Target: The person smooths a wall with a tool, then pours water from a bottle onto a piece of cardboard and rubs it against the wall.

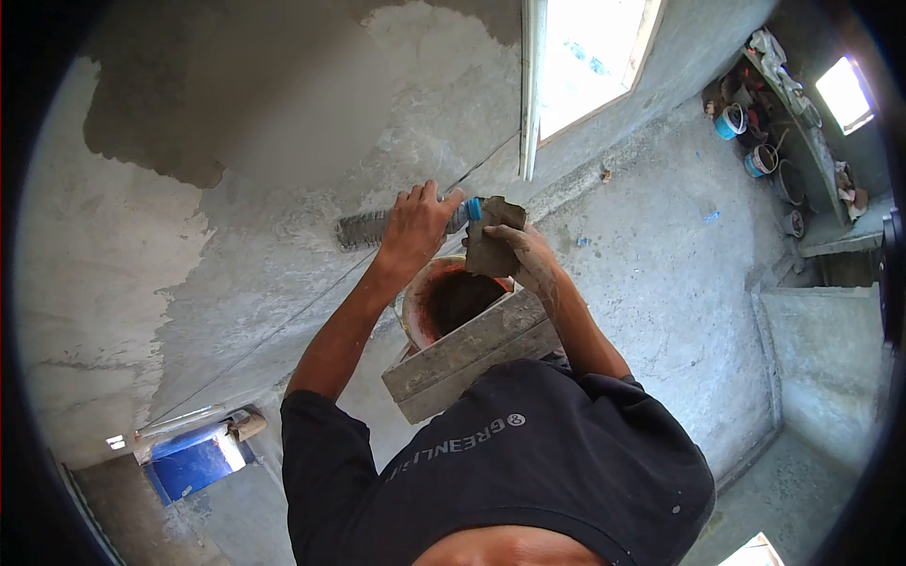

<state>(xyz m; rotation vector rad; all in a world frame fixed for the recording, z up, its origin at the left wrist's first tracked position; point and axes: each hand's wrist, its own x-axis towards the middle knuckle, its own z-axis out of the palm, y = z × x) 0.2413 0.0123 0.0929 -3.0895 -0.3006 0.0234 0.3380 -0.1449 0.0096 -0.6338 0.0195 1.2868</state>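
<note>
My left hand (415, 224) is closed around a ridged plastic bottle (360, 230) lying sideways, its blue-capped end pointing right. My right hand (528, 253) grips a flat, mortar-smeared grey plate (494, 247) with a ragged top edge; I cannot make out any handle. The bottle's cap end meets or nearly meets the plate's left edge. Below both hands is a bucket (412, 307) with a reddish inner wall and dark contents. A grey wooden plank (472, 354) lies between the bucket and my torso, covering part of the bucket.
Ahead rises a wall with a darker, wet-looking plaster patch (274, 104) beside a bright window opening (590, 61). Several buckets, one blue (729, 123), stand at the far right beneath a ledge. A blue panel (196, 464) is at lower left. Small scraps dot the concrete floor (661, 274).
</note>
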